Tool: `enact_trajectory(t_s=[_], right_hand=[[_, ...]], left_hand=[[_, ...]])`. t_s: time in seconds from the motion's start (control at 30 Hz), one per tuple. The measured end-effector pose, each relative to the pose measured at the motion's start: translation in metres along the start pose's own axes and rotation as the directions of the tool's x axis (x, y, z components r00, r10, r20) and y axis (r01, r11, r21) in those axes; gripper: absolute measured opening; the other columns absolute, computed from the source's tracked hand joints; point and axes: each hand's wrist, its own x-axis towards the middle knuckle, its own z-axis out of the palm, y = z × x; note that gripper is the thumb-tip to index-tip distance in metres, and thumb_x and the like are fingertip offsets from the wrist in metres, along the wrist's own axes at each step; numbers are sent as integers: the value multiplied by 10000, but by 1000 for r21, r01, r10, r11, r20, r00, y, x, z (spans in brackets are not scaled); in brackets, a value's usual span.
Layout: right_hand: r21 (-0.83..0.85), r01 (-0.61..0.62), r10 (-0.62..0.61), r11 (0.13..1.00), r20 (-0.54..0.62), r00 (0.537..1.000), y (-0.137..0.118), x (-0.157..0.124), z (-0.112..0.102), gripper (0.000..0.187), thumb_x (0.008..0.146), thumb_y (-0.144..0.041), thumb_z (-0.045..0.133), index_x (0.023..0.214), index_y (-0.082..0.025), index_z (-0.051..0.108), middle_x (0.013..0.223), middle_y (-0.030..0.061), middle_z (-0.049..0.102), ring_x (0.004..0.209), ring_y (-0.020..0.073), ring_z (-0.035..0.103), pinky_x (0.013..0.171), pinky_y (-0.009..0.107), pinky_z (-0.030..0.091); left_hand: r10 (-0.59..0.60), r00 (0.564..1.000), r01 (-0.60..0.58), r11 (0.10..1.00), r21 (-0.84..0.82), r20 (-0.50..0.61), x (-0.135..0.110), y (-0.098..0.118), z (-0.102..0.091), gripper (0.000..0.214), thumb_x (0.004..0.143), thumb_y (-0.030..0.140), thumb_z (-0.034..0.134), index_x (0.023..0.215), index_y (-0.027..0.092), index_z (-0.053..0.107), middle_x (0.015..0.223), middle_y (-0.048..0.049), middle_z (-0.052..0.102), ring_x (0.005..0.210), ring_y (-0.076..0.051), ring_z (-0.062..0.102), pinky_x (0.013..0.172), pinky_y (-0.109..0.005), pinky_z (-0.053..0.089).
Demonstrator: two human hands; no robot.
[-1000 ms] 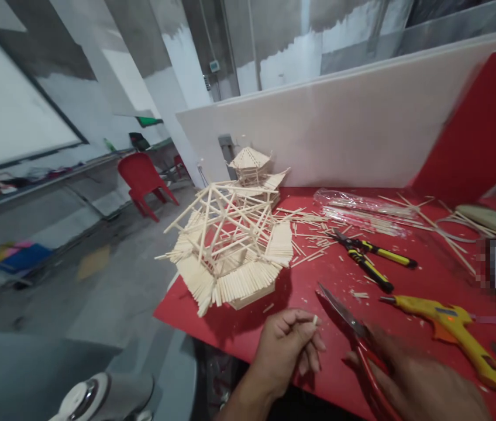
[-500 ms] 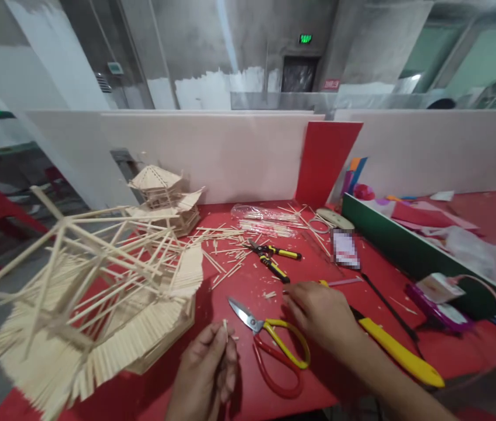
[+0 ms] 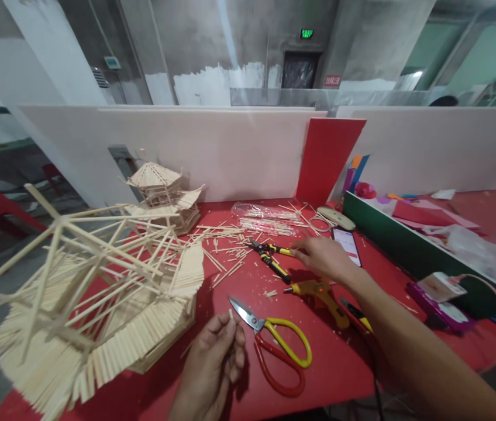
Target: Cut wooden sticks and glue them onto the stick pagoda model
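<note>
Two hands split: right hand point(image 3: 324, 257) left glue gun point(image 3: 320, 294), reached w/ loose fingers to pliers point(image 3: 272, 257); left hand point(image 3: 217, 356) pinched stick bit point(image 3: 231, 314).

Even indoor light, soft shadows, wide-angle edge distortion, sharp

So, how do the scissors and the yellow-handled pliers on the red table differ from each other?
The scissors have big loop handles, one yellow and one red; the pliers have straight yellow and black grips. The scissors lie near the left hand, untouched; the right hand reaches to the pliers' handle. The scissors' blades are long and pointed; the pliers' head is short and dark. Both lie flat on the red table among stick scraps.
</note>
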Motion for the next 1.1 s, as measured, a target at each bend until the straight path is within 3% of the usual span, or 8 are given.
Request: enact_trajectory(t_s=[0.3,0.43,0.63,0.73,0.83,0.93,1.03,1.1], right_hand=[[74,27,-35,997,105,994,32,-17,14,322,939,-378,482,1140,-287,717,1081,47,746,966,227,688,684,261,439],[96,70,-81,993,113,990,27,-3,13,315,939,-368,490,1131,-277,722,1024,50,755,893,207,691,674,253,438],[30,51,-53,998,81,995,16,-1,1,277,932,-353,509,1086,-269,723,1030,68,745,924,215,674,715,258,405],[4,-11,10,1000,88,996,29,-31,-3,293,953,-390,467,1037,-267,719,978,64,743,897,200,669,693,247,387],[-19,-112,114,994,103,988,51,-81,5,298,955,-344,431,1045,-254,700,1005,65,732,905,179,668,698,237,386],[-62,-250,256,966,118,960,71,-132,33,307,863,-243,494,1123,-210,654,1067,103,708,905,196,679,646,237,384],[-95,-320,331,943,140,933,88,-167,68,294,740,-176,532,1011,-180,645,981,107,690,854,236,690,593,252,376],[-98,-331,342,939,131,931,99,-177,85,217,752,-202,506,930,-166,625,925,116,670,806,249,689,586,274,388]], left_hand=[[-13,1000,13,1000,15,10,13,1,12,538,522,364,934,943,134,691,650,-4,689,489,-77,593,413,-139,418],[-38,998,37,999,28,46,17,3,17,427,543,384,919,788,119,692,672,-38,702,494,-88,601,394,-138,407],[-83,997,83,996,28,4,16,10,17,412,513,344,935,784,117,723,646,-15,677,508,-72,581,454,-138,456],[-95,995,94,993,65,10,18,9,12,407,533,339,928,813,113,739,666,-26,688,521,-75,580,446,-136,445],[-109,994,107,992,73,18,21,6,10,401,538,339,926,813,110,743,671,-27,689,523,-70,571,445,-136,439],[-137,990,134,988,75,39,23,0,14,402,537,335,928,802,100,739,650,-17,676,499,-54,552,428,-123,414],[-121,989,114,991,74,86,22,-6,19,359,585,349,901,760,94,718,618,-11,659,448,-42,524,384,-118,370],[-112,989,105,992,65,100,19,-10,20,340,602,355,887,732,102,701,577,-2,640,415,-40,510,370,-120,354]])
